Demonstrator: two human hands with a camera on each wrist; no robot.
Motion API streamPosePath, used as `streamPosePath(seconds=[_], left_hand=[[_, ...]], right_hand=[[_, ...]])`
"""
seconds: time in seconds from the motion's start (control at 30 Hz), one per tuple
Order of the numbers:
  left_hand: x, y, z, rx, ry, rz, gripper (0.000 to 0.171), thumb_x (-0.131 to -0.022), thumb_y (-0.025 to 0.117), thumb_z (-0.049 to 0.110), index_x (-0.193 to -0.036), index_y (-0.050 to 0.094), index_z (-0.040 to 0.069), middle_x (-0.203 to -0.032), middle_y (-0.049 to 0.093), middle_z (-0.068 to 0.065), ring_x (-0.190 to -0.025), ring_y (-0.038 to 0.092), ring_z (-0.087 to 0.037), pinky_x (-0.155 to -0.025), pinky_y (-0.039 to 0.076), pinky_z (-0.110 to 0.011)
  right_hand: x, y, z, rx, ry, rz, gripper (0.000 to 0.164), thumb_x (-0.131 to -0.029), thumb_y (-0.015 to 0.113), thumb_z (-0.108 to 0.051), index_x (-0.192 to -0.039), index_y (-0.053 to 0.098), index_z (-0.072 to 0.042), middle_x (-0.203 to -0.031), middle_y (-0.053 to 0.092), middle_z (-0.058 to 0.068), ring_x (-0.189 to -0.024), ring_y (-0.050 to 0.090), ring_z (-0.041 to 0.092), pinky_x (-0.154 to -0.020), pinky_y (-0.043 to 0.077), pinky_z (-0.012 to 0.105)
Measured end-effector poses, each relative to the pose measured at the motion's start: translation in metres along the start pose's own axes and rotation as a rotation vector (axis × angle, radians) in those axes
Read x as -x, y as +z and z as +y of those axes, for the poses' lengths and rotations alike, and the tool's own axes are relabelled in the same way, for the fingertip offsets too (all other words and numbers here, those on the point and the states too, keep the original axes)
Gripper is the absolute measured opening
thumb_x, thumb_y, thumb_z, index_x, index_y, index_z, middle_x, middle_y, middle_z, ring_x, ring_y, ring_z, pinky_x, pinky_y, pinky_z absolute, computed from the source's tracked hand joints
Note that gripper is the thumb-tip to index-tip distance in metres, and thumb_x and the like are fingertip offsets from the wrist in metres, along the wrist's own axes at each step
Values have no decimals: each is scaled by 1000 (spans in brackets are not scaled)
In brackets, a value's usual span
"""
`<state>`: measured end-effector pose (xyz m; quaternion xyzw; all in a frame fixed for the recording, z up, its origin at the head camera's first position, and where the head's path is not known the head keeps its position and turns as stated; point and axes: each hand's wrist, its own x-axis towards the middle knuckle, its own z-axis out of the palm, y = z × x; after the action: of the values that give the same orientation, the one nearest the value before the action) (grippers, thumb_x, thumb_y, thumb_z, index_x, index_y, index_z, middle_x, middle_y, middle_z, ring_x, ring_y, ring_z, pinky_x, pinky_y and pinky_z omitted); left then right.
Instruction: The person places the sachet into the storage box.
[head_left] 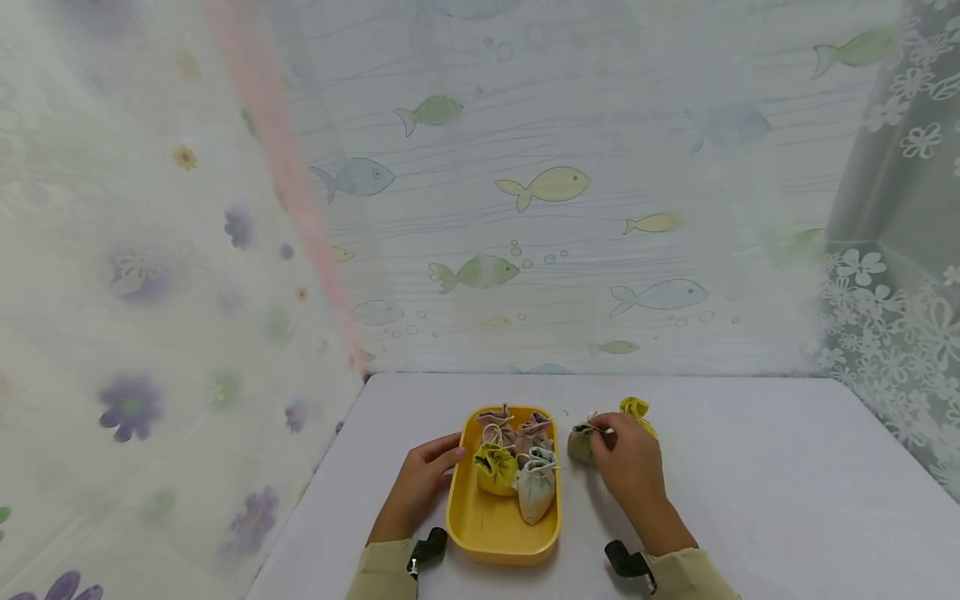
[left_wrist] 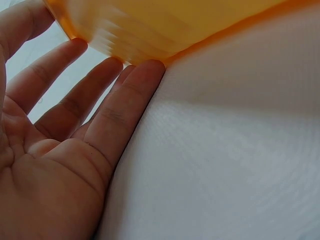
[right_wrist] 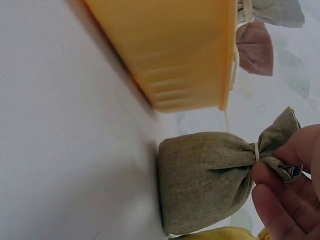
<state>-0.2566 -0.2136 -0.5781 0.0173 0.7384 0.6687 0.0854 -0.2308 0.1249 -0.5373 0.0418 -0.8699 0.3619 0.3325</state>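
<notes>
A yellow plastic tray (head_left: 468, 533) stands on the table with several small drawstring pouches in its far part. Among them are a yellow pouch (head_left: 496, 472), a pale grey-green pouch (head_left: 536, 496) and two mauve ones behind. My left hand (head_left: 423, 479) touches the tray's left side, its straight fingertips along the wall in the left wrist view. To the right of the tray, my right hand (head_left: 630, 458) pinches the gathered neck of an olive-green drawstring pouch (right_wrist: 207, 180). This pouch stands upright at the table surface. Another yellow pouch (head_left: 634, 407) shows partly behind the right hand.
The white-covered table (head_left: 765, 500) extends to both sides of the tray. A curtain printed with fish (head_left: 555, 183) hangs along its far edge, and a flowered curtain (head_left: 135, 333) hangs on the left. Dark wrist cameras sit on both sleeves.
</notes>
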Motion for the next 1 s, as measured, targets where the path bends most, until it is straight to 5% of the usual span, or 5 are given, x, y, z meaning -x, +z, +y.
streamPosePath(seconds=[0.57, 1.0], left_hand=[[-1, 0, -1, -4, -1, -2, 55, -93, 73, 51, -140, 66, 24, -147, 61, -1, -127, 63, -21, -101, 58, -35], [0, 0, -1, 1, 3, 0, 56, -92, 74, 52, -140, 66, 24, -146, 62, 0, -127, 64, -21, -100, 58, -35]], right_hand=[[-9, -19, -13, -102, -33, 60, 13, -84, 76, -2, -94, 76, -11, -93, 74, 1, -72, 68, 11, -62, 59, 25], [-14, -35, -31, -165, -31, 89, 12, -87, 77, -4, -96, 76, -11, -97, 73, 0, -76, 71, 12, -68, 51, 4]])
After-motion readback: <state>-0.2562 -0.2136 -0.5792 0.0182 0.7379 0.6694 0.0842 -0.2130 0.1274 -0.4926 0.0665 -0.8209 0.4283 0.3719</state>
